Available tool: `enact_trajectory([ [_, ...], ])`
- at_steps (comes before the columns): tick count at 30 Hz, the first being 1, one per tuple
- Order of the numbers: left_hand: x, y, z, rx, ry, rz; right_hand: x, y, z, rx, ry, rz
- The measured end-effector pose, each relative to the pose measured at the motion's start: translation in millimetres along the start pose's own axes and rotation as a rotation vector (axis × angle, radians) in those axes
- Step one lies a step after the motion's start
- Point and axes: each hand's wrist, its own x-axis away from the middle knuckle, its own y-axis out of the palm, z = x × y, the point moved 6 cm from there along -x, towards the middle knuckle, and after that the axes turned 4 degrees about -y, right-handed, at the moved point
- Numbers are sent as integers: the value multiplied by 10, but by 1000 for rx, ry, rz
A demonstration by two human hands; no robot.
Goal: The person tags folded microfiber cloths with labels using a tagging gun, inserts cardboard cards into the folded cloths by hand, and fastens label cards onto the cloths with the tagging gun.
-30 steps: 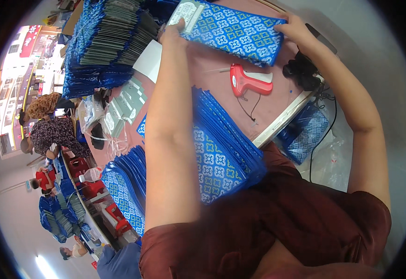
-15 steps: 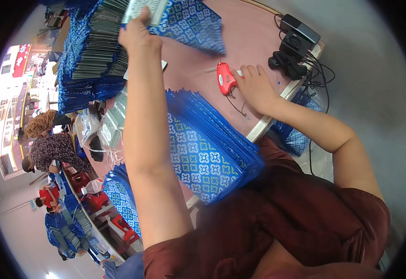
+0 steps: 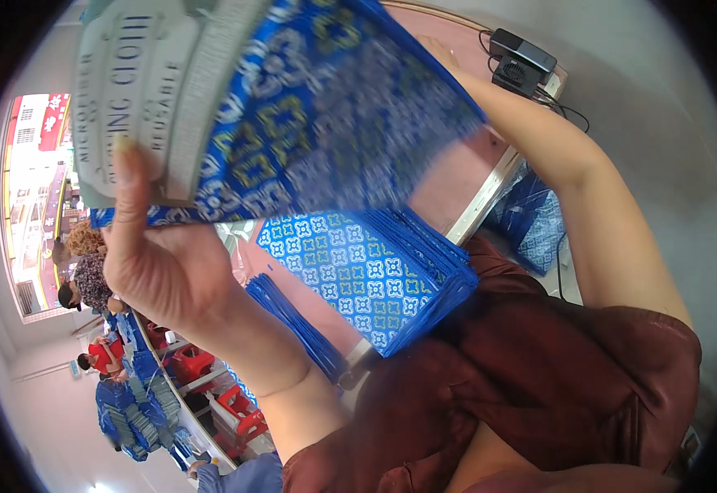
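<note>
Held up close in front of me is a blue cloth with a white and yellow flower pattern and a pale grey-green card along one edge. My left hand is closed on it, the thumb pressed flat on the card. The cloth's right part is smeared by motion. My right hand reaches out behind the cloth over the pink tabletop; its fingers are hidden. Below the raised cloth lies a thick stack of matching blue cloths near the table edge.
Black power adapters with cables sit at the table's far right corner. A smaller blue pile lies left of the stack. Clear bags with blue cloths are below the right edge. People, red stools and another laden table are at the left.
My left hand has brought the cloth from the far side up close, so it now covers much of the table. The red tool beside my right hand is now out of sight.
</note>
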Motion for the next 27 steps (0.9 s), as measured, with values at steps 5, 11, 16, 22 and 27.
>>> enact_trajectory([
  [5,24,-29,-343,112,-202,25,954,-823,-633,-1837,238,-428],
  [11,-18,-446,-948,142,-365,196,2028,-678,-427,-2279,240,-517],
  [16,148,-846,-1360,84,-444,305,2405,-769,-605,-1821,425,-563],
  [22,153,-874,-1633,64,-493,288,2626,-770,-496,-1742,602,-349],
  [27,129,-662,-2392,87,-774,303,2784,-518,-126,-1629,715,-253],
])
